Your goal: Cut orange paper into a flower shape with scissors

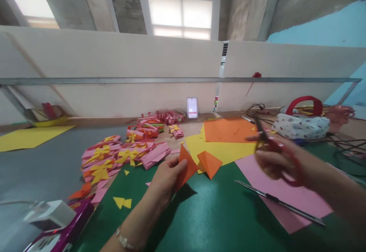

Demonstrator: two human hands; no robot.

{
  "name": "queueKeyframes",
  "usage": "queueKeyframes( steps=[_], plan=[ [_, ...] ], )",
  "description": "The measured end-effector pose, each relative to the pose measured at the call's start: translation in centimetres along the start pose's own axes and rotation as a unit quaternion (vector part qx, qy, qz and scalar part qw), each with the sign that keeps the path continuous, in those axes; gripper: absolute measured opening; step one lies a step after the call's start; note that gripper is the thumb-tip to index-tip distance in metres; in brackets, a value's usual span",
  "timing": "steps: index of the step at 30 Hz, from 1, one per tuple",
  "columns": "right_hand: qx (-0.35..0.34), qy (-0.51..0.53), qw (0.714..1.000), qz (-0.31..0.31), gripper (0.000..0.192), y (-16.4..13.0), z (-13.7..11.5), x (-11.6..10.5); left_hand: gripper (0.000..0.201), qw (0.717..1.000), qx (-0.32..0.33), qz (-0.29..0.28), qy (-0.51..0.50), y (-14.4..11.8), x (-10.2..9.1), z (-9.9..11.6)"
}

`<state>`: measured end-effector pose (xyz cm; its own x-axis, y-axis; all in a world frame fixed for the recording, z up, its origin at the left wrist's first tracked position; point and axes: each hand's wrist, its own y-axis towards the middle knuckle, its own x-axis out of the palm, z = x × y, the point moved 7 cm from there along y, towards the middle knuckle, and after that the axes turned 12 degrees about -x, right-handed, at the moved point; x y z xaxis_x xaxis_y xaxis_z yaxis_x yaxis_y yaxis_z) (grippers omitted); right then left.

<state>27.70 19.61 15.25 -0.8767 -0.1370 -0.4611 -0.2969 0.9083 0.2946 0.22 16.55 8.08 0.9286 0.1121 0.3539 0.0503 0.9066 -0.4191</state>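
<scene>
My left hand [168, 174] pinches a folded piece of orange paper [188, 166] above the green mat [211, 214]. Right beside it, a second folded orange paper piece [211, 164] stands on the mat. My right hand [270, 156], blurred by motion, is raised at the right with red-handled scissors [294, 168] in its grip. Their dark blades [259, 126] point up and away from me. Below that hand lie a pink sheet [307, 206] and a slim metal craft knife [281, 203], which rests partly across the sheet.
Folded pink paper pieces with yellow bows [127, 154] are heaped at the left. Yellow [225, 153] and orange sheets [228, 130] lie ahead. A phone [192, 107] leans at the back. A patterned pouch [301, 126] and cables sit right; a white charger [50, 215] stands front left.
</scene>
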Motion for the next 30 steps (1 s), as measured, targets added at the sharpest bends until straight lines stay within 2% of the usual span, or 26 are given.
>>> queueKeyframes(
  steps=[1,2,4,7,11,16,21,24,28,30],
  plan=[
    [0.026,0.097,0.993,-0.065,0.052,0.2,-0.6,3.4,0.029,1.000,0.000,0.001,-0.008,0.0,-0.2,0.0],
    [0.036,0.154,0.983,-0.090,0.052,0.5,-1.2,5.9,0.029,1.000,0.000,0.002,-0.017,0.0,-0.3,0.0],
    [0.025,0.195,0.977,-0.088,0.046,1.4,-2.1,9.1,0.030,1.000,0.004,0.011,-0.029,0.2,-0.6,-0.1],
    [0.030,0.217,0.973,-0.071,0.036,2.6,-1.7,11.9,0.029,0.999,0.001,0.037,-0.039,0.6,-1.0,-0.6],
    [0.051,0.269,0.960,-0.066,0.039,2.5,0.0,14.3,0.026,0.998,-0.021,0.031,-0.045,0.3,-0.1,-1.7],
    [0.088,0.298,0.949,-0.062,0.036,1.0,1.1,15.0,0.022,0.997,-0.062,-0.002,-0.046,-0.2,1.3,-2.9],
    [0.104,0.259,0.956,-0.088,0.039,0.5,1.2,14.5,0.017,0.999,-0.014,0.039,-0.026,-0.3,0.6,-2.1],
    [0.106,0.247,0.960,-0.083,0.039,0.6,1.2,14.3,0.017,0.998,-0.004,0.056,-0.023,-0.4,0.2,-1.9],
    [0.107,0.264,0.956,-0.069,0.039,0.4,1.1,14.4,0.022,0.998,-0.012,0.048,-0.025,-0.2,0.6,-2.6],
    [0.097,0.281,0.952,-0.072,0.039,0.4,0.9,14.5,0.024,1.000,-0.018,0.018,-0.013,0.1,1.2,-3.3]
  ],
)
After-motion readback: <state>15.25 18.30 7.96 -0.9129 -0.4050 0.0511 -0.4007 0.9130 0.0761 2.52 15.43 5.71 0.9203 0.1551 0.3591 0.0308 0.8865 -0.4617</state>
